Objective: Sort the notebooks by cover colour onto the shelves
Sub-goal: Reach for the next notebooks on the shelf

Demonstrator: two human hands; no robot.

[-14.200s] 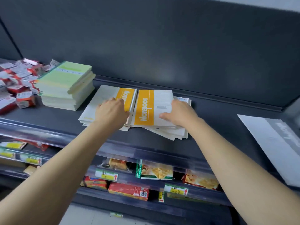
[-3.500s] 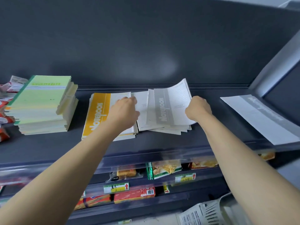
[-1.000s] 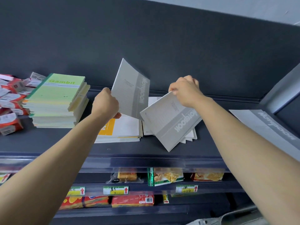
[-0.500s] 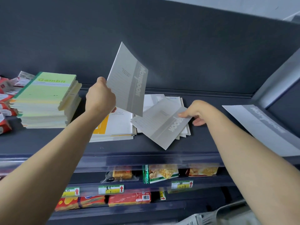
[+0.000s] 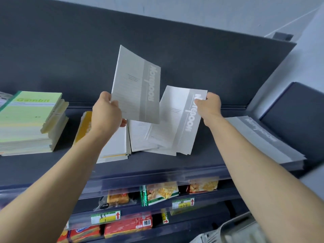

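1. At the far left of the shelf [image 5: 157,164], the green stack [image 5: 29,120] stands tall and roughly squared. That colour looks finished.
2. Just beside it on the right lies the orange stack [image 5: 115,144], flat, with its orange band partly hidden behind the left wrist. It looks sorted too.
3. The left hand [image 5: 107,113] pinches the lower corner of a grey notebook [image 5: 136,85]. The notebook is raised clear of the shelf and tilted, above the orange stack.
4. In the middle, a loose pile [image 5: 140,137] lies fanned with white faces up. Its cover colours cannot be told, so I judge it the unsorted remainder.
5. The right hand [image 5: 209,106] grasps the top corner of a second grey notebook [image 5: 182,118]. Its lower edge hangs over the loose pile, and whether it touches cannot be told.
6. At the far right, the grey stack [image 5: 263,139] lies flat near the shelf end. It is the likely home for both held notebooks.
7. Overall, three colour stacks exist, and two greys plus the small pile remain. The task seems well past halfway.
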